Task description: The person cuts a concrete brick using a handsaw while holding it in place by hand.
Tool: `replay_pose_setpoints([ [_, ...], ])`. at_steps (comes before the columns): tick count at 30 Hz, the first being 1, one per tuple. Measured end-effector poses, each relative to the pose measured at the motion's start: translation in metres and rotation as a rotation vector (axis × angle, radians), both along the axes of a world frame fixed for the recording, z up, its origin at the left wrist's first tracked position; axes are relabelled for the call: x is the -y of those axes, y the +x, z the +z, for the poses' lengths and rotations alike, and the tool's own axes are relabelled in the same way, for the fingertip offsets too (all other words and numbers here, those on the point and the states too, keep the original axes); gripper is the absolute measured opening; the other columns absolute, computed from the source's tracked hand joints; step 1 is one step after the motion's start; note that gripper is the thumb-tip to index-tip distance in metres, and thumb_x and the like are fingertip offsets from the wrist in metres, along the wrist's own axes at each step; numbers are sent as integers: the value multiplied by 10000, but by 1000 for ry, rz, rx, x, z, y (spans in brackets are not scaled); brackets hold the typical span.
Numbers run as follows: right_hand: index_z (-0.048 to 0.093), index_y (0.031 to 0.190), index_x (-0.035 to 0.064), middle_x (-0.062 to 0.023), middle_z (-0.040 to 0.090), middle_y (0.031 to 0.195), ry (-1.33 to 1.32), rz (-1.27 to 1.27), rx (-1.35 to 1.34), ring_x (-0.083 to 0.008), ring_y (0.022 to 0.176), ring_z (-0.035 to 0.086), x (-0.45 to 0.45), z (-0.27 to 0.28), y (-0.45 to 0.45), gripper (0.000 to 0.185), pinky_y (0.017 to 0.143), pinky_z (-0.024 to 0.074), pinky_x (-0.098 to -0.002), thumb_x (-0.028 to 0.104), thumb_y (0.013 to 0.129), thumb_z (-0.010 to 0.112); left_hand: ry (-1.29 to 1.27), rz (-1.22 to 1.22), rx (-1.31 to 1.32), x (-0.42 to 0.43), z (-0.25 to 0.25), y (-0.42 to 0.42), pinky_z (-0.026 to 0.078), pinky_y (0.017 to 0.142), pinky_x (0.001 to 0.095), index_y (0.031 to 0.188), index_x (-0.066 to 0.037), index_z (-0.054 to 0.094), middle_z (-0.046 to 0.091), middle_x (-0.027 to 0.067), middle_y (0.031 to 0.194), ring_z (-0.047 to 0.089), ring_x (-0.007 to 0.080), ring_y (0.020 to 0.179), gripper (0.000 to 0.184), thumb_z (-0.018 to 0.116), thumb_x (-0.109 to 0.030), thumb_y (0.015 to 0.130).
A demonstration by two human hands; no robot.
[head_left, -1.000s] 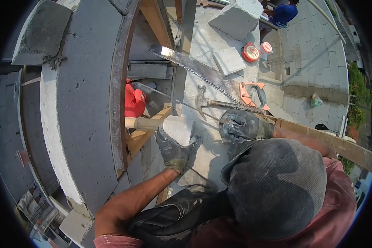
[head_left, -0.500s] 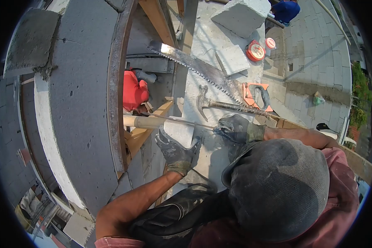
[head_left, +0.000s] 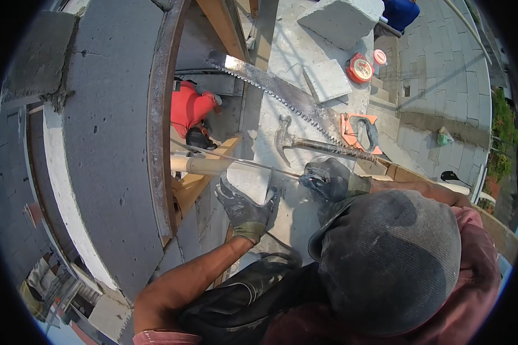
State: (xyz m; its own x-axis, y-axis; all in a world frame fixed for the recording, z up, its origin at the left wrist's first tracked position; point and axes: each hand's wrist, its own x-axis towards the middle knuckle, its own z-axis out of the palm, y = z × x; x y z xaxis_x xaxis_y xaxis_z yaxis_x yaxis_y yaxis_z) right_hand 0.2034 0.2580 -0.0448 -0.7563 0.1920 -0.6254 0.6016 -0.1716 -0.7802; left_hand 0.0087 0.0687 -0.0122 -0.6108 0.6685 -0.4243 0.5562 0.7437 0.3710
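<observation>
My left hand, in a dark dusty glove, is closed around the near end of a small pale block. The block lies beside a round pole at the ledge's left edge. My right hand, also gloved, pinches the end of a long thin rod, which runs left across the block's far end. Just beyond my right hand lies a hammer. Past it is a large handsaw with an orange and black handle, its teeth toward me.
A red tape measure, a flat block piece and a large block lie farther along the ledge. A person in red is below at left; another in blue is at top right. A capped head fills the lower right.
The rod's far end has swung lower and toward me. My right hand has shifted slightly down, while my left stays on the block. The person in red has moved, with a dark head now showing.
</observation>
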Motion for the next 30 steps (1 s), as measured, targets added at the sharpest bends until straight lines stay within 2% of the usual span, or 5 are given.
replay_pose_setpoints([
  [14,655,1232,32,-167,703,1112,237,293,268,-232,1050,673,-15,20,-13,446,899,551,-361,357,934,721,-37,-21,3,1,-7,0,23,1221,594,1494,208,58,131,411,1558,91,539,1480,1316,699,-692,780],
  [17,648,1263,37,-184,687,1160,161,-264,242,-252,1070,666,7,-5,13,545,937,542,-396,432,900,743,-43,-33,16,15,-29,2,22,1221,596,1495,208,50,128,412,1559,90,540,1479,1317,694,-694,784],
  [23,660,1255,63,-158,682,1195,237,141,450,-282,1039,678,-6,-6,-3,529,918,550,-415,455,904,712,3,35,-1,4,-9,2,35,1223,594,1491,213,31,130,409,1557,98,543,1477,1349,707,-702,767],
  [26,688,862,36,-140,675,775,433,-21,-92,-242,704,628,-13,6,-3,340,645,498,-408,357,969,652,-40,17,39,-1,-1,-3,39,1222,597,1489,215,27,134,411,1552,98,551,1473,1356,710,-705,763],
  [30,694,851,49,-137,671,761,416,78,-42,-242,677,606,-2,-25,5,321,634,486,-415,349,962,670,-11,-15,-1,9,-10,-1,42,1219,602,1490,214,30,132,415,1548,98,559,1469,1348,697,-712,771],
])
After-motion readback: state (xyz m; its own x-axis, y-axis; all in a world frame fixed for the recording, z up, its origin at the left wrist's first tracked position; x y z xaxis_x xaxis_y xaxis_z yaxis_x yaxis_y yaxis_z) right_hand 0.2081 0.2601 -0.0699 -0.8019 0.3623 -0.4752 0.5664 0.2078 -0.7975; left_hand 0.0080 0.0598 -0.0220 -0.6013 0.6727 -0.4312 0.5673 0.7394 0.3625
